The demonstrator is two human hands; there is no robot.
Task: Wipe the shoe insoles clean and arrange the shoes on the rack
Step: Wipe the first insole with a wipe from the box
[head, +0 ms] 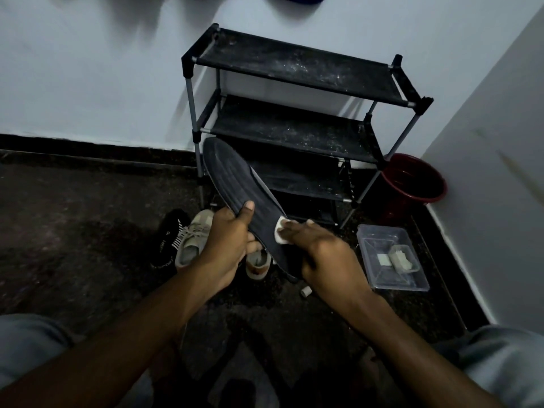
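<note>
The left hand (228,245) gripped the black insole (244,184) at its middle, thumb on top and fingers curled beneath, holding it tilted in front of the rack (294,69). The right hand (326,254) held a white pad (281,231) under its fingertips, pressed against the insole's near right edge. On the floor below the hands lay a black shoe (169,240) and, just right of it, a beige shoe (191,240); another beige shoe (259,265) showed under the insole. A red bucket (412,181) stood right of the rack, with a clear tray (391,257) near it.
</note>
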